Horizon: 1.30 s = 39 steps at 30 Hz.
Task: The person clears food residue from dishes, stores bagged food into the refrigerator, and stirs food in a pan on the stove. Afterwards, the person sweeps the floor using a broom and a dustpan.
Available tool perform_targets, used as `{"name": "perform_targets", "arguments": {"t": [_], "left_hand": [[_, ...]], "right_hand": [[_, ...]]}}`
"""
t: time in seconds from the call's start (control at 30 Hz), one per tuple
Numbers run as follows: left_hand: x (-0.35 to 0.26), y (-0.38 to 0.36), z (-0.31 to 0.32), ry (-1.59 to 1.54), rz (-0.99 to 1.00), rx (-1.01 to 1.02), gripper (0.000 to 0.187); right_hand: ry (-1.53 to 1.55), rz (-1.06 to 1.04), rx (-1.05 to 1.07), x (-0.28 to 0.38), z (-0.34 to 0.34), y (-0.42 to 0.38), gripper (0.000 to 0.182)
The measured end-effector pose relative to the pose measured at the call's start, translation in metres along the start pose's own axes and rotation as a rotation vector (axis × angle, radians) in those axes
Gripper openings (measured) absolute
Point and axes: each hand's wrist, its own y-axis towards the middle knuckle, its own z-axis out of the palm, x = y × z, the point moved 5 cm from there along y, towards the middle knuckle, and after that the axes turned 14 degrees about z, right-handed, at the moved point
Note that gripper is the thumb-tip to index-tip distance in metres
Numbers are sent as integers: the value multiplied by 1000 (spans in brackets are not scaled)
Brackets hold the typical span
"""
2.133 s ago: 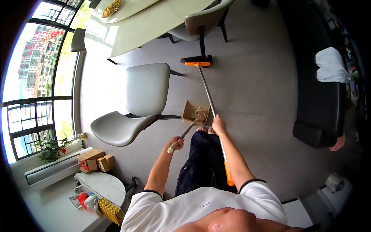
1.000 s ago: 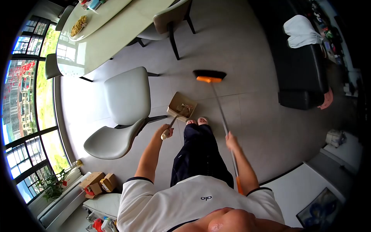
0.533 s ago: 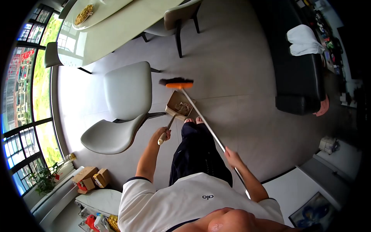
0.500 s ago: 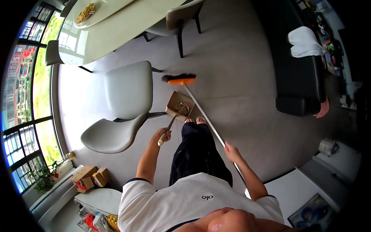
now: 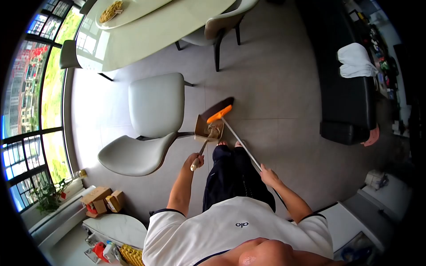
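My left hand (image 5: pixel 196 160) is wrapped around the handle of a dustpan (image 5: pixel 199 127), which sits on the floor just beyond my feet. Some brownish debris (image 5: pixel 214 131) lies inside the pan. In my right hand (image 5: pixel 269 174) is the pole of a broom (image 5: pixel 220 114) with an orange head and dark bristles. The broom head is tilted at the pan's far edge and overlaps its opening in this view. The pole slants from there back past my right side.
A grey chair (image 5: pixel 156 104) stands close left of the dustpan. Beyond it is a glossy dining table (image 5: pixel 164 33) with a plate of food (image 5: pixel 111 12) and another chair (image 5: pixel 225 22). A black sofa (image 5: pixel 348 104) bearing a white cloth (image 5: pixel 355 61) lines the right. Cardboard boxes (image 5: pixel 98 200) sit at lower left.
The broom head has come nearer and turned from level to slanted, now over the dustpan's far edge. My left hand still holds the dustpan. The whole view has shifted slightly.
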Motion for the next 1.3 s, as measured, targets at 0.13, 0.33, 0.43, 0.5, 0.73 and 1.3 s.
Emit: {"name": "perform_targets", "arguments": {"t": [0.13,0.33,0.43,0.5,0.73,1.3], "left_hand": [[3,1,-5,74,16,75,31],[4,-14,46,193,34,41,40],[2,-14,91,241,25,92,38],[4,-10,132,258,16,142,36],[21,7,289,62,-58,129,42],[45,36,470,-157,-60,174,37]], "right_hand": [[179,97,141,-6,-54,-86,45],[304,105,-8,-41,-93,-84,45],[548,188,76,-60,-143,-39,47],[687,158,116,-67,-184,5,48],[646,-198,-55,-46,-342,236,49],[365,-306,-225,129,-440,598,44]]}}
